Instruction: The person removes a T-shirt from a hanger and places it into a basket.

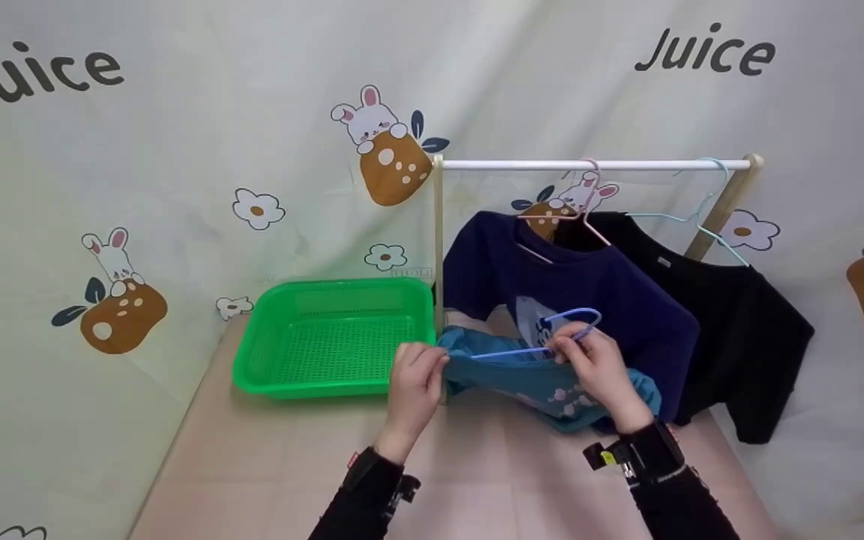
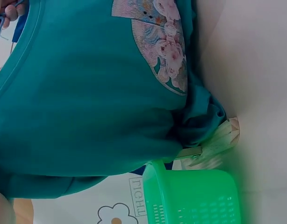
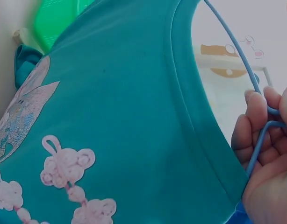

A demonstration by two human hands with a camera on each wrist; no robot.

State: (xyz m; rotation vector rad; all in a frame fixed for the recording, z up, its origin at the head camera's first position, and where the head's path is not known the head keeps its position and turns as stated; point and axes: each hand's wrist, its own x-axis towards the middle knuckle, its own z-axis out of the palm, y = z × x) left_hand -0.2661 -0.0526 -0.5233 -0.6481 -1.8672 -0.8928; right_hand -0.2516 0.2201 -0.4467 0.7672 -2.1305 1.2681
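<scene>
A teal T-shirt (image 1: 503, 379) with pink floral decoration hangs between the two hands, in front of the rack. The left hand (image 1: 415, 379) pinches the shirt near one end of its neckline. In the right hand (image 1: 598, 367) is a blue clothes hanger (image 1: 511, 352), gripped just below its hook. One hanger arm runs toward the left hand along the neck opening; its far tip is hidden by cloth and fingers. The right wrist view shows the right hand's fingers (image 3: 258, 112) curled round the blue wire, beside the shirt's collar (image 3: 181, 93).
A rack with a white rail (image 1: 514, 165) stands behind. It bears a navy T-shirt (image 1: 627, 300) on a pink hanger (image 1: 589, 202) and a black T-shirt (image 1: 762, 330) on a light-blue hanger (image 1: 702, 210). Left of it, a green plastic basket (image 1: 252, 367) sits on the table (image 1: 267, 465).
</scene>
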